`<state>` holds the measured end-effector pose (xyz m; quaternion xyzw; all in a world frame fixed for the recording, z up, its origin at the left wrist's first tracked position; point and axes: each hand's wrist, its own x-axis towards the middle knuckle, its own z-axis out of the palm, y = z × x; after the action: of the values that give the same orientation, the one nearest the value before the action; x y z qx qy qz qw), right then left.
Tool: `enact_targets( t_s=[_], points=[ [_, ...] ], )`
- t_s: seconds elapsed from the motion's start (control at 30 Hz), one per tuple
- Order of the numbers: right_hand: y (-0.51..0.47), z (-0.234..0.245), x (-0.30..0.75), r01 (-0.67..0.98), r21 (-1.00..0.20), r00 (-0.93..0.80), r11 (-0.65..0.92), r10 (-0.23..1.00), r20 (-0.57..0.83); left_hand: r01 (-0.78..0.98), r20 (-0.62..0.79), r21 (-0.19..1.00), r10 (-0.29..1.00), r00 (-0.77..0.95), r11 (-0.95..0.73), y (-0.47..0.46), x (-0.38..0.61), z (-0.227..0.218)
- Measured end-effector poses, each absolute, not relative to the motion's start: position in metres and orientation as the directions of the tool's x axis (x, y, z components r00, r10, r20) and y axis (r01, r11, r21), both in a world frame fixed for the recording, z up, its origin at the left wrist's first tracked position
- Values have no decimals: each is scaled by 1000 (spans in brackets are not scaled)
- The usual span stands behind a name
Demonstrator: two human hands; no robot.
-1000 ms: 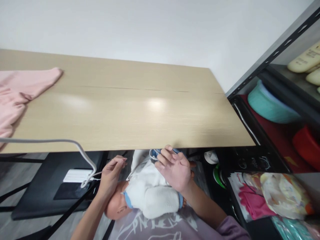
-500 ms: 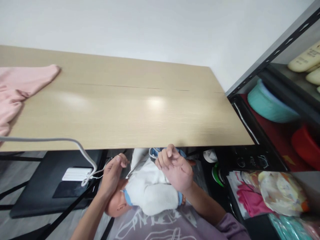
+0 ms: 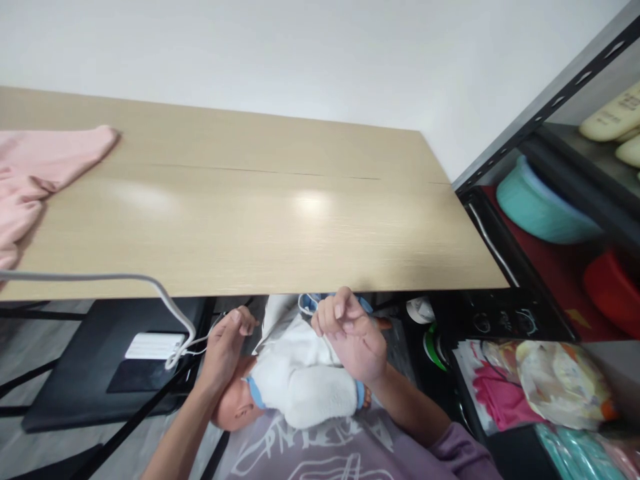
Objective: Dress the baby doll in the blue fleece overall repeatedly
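A baby doll (image 3: 305, 380) in white clothing with blue trim lies across my lap, its bare head toward the left. My left hand (image 3: 230, 340) is raised beside the doll's head, its fingers curled together with nothing visible in them. Over the doll's body hovers my right hand (image 3: 353, 333), its fingers loosely bent and somewhat apart, holding nothing I can see. Just beyond that hand, near the table edge, are a blue item and a white loop of cord (image 3: 306, 305), partly hidden.
A wooden table (image 3: 250, 220) spans the view ahead, with a pink garment (image 3: 50, 167) at its left. A black chair (image 3: 65, 380) carries a white device (image 3: 154, 346) on a cable (image 3: 165, 297). Shelves at right hold a turquoise basin (image 3: 540, 207), a red basin (image 3: 613, 290) and packaged goods.
Both hands and the doll keep almost the same positions. The view has shifted very slightly.
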<state>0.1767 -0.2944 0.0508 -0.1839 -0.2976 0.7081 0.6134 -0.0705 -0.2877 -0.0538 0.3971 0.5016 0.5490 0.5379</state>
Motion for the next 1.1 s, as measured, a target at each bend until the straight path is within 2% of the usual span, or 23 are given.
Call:
enact_targets(
  t_s=[0.17,0.27,0.37,0.47,0.53,0.6,0.67,0.77,1.0,1.07,1.1],
  points=[
    [-295,49,177,-750,-660,-168,-49,979,119,-277,-142,956,979,-149,96,-288,-75,-67],
    [-294,49,177,-753,-657,-166,-45,978,123,-269,-141,958,978,-153,96,-288,-77,-72],
    [-296,46,177,-733,-679,-151,-39,983,106,-182,-141,977,978,-152,113,-289,-74,-65],
    [-301,43,178,-610,-792,-113,20,987,112,-15,-104,995,984,-148,103,-297,-61,-40],
    [-307,43,180,-459,-879,-59,130,983,176,76,-60,995,993,-100,68,-305,-47,-15],
    [-311,45,182,-285,-915,8,284,956,294,119,5,993,1000,-19,-2,-313,-31,14],
    [-313,50,185,-120,-898,67,422,906,417,137,113,983,991,65,-122,-318,-17,41],
    [-315,57,191,64,-841,120,537,833,541,137,275,947,953,126,-291,-318,1,71],
    [-324,64,211,277,-802,161,529,798,581,154,515,834,848,126,-529,-309,25,97],
    [-328,62,219,252,-842,198,477,826,527,200,549,806,830,100,-558,-310,27,101],
    [-331,59,224,183,-897,218,402,873,435,234,567,787,819,89,-571,-311,28,103]
  ],
)
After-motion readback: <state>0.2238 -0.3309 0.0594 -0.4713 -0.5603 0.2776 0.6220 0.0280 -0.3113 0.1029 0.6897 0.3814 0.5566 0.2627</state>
